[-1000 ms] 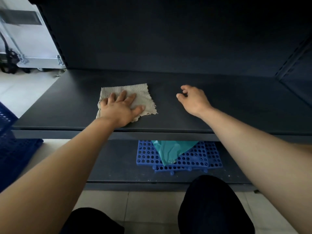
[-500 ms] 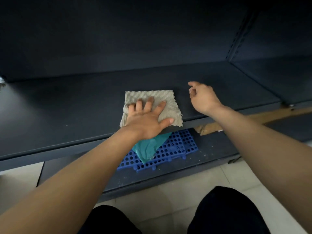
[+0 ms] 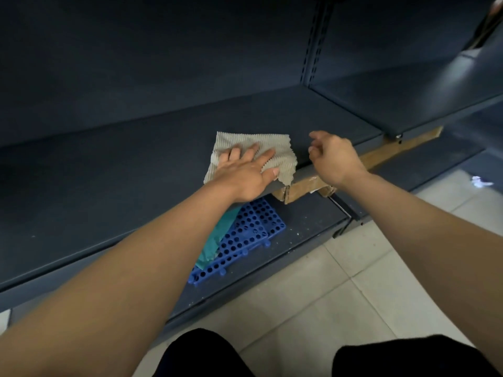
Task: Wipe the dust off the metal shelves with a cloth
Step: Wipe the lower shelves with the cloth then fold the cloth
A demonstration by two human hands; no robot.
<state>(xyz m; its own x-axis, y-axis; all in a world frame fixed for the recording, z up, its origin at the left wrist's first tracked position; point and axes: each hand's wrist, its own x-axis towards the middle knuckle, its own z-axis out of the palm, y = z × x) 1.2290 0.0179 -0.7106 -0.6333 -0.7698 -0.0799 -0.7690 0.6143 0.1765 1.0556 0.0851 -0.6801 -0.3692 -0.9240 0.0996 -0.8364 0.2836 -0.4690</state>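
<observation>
Slid the cloth (image 3: 258,145) right along the front edge of the shelf (image 3: 109,172) under flat, pressing left hand (image 3: 245,172); right hand (image 3: 334,159) loosely curled, empty. Keep pressure even.

Cloth (image 3: 253,155) on shelf (image 3: 109,186) (left hand (image 3: 245,172) atop)

Single head-worn camera: looks forward and down, close over the shelf (image 3: 109,186); floor (image 3: 353,295) at 5 o'clock.
</observation>
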